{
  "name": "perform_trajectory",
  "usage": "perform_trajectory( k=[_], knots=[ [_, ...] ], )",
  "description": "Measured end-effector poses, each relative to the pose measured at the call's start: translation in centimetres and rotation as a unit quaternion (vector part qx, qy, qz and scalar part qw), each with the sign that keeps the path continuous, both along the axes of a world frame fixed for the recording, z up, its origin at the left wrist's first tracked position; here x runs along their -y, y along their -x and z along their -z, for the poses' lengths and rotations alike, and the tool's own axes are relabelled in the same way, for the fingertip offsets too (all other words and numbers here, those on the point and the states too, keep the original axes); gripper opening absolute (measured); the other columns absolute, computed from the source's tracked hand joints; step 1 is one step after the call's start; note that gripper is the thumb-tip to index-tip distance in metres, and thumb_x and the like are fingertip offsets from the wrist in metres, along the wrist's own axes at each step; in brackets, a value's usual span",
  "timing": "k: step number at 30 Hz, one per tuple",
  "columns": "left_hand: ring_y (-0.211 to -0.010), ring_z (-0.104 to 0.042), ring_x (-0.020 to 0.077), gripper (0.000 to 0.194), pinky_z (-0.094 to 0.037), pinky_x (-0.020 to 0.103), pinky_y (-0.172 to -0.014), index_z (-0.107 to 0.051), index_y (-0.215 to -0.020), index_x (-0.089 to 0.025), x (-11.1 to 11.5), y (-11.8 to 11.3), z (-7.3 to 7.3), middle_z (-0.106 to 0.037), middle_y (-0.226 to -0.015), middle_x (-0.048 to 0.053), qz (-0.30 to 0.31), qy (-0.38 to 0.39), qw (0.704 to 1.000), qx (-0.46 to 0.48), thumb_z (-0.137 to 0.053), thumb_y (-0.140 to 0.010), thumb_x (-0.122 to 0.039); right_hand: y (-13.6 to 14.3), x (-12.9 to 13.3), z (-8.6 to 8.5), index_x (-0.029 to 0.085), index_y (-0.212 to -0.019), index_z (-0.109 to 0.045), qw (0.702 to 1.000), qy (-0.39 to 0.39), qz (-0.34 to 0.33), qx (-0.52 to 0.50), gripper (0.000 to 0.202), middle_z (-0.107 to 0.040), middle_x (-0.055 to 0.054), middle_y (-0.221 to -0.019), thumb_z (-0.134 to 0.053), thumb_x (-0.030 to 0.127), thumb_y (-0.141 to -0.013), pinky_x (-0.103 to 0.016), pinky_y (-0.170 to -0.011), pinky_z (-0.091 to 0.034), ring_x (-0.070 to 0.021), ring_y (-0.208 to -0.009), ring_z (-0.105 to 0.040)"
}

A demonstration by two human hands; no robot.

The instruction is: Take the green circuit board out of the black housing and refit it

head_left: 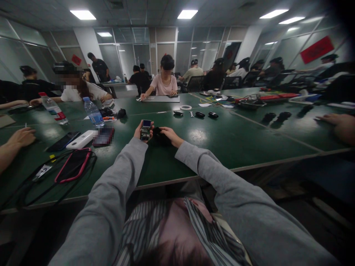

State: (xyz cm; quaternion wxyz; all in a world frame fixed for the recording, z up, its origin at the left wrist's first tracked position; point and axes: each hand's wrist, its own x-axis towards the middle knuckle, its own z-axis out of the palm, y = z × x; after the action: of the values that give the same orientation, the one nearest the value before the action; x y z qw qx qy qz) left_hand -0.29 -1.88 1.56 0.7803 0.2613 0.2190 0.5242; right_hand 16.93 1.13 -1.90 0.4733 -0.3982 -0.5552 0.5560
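Observation:
My left hand is closed around a small circuit board with a little screen, holding it upright above the green table with the screen side towards me. Just to the right, my right hand has its fingers on a dark black item on or just above the tabletop. That item is too dark to tell its kind, and part of it is hidden by the fingers. The two hands are close together but apart.
Beyond my hands lie several small black devices, a roll of white tape and a small wrench. On the left are two bottles, a white power bank, phones and a pink-rimmed case. Neighbours' hands rest at both sides.

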Motion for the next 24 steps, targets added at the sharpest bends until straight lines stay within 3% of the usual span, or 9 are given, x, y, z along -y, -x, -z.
perform_trajectory(
  k=[10,16,19,22,24],
  knots=[
    [-0.045,-0.051,0.0083,0.052,-0.041,0.019,-0.041,-0.059,-0.111,-0.012,0.5,0.1,-0.6,-0.063,-0.069,0.007,-0.011,0.003,0.999,0.036,-0.038,-0.087,-0.054,0.0,-0.2,0.0,0.016,-0.099,-0.065,0.999,-0.02,-0.03,0.031,0.031,-0.067,-0.003,-0.097,-0.055,0.007,-0.071,-0.033,-0.096,-0.042,-0.0115,-0.088,-0.06],
    [-0.046,-0.051,0.0082,0.053,-0.041,0.02,-0.042,-0.059,-0.11,-0.012,0.7,0.0,-0.7,-0.063,-0.07,0.006,-0.019,-0.01,0.999,0.04,-0.038,-0.087,-0.054,-0.2,-0.2,0.0,0.017,-0.105,-0.062,0.994,-0.058,-0.062,0.062,0.031,-0.066,-0.003,-0.098,-0.054,0.015,-0.076,-0.032,-0.094,-0.042,-0.0123,-0.091,-0.059],
    [-0.047,-0.052,0.008,0.052,-0.042,0.019,-0.043,-0.059,-0.109,-0.011,0.6,-0.1,-0.7,-0.063,-0.07,0.006,-0.03,-0.015,0.998,0.043,-0.039,-0.087,-0.054,-0.4,0.4,-0.4,0.019,-0.112,-0.058,0.983,-0.153,-0.003,0.098,0.033,-0.064,-0.004,-0.099,-0.05,0.021,-0.08,-0.036,-0.095,-0.041,-0.0147,-0.094,-0.057],
    [-0.047,-0.053,0.0079,0.049,-0.043,0.019,-0.044,-0.059,-0.106,-0.012,0.6,-0.4,-0.8,-0.063,-0.07,0.006,-0.043,-0.022,0.998,0.039,-0.04,-0.087,-0.053,-0.6,1.7,-1.4,0.022,-0.11,-0.058,0.931,-0.313,0.082,0.169,0.029,-0.058,-0.006,-0.109,-0.049,0.027,-0.083,-0.041,-0.103,-0.032,-0.0195,-0.108,-0.049],
    [-0.049,-0.054,0.0083,0.048,-0.044,0.02,-0.045,-0.059,-0.104,-0.013,0.7,-0.7,-0.9,-0.063,-0.071,0.006,-0.062,-0.024,0.997,0.035,-0.041,-0.087,-0.053,-0.7,2.7,-2.2,0.023,-0.108,-0.059,0.899,-0.376,0.105,0.2,0.026,-0.054,-0.006,-0.114,-0.047,0.03,-0.086,-0.042,-0.106,-0.026,-0.0219,-0.114,-0.043]
  ],
)
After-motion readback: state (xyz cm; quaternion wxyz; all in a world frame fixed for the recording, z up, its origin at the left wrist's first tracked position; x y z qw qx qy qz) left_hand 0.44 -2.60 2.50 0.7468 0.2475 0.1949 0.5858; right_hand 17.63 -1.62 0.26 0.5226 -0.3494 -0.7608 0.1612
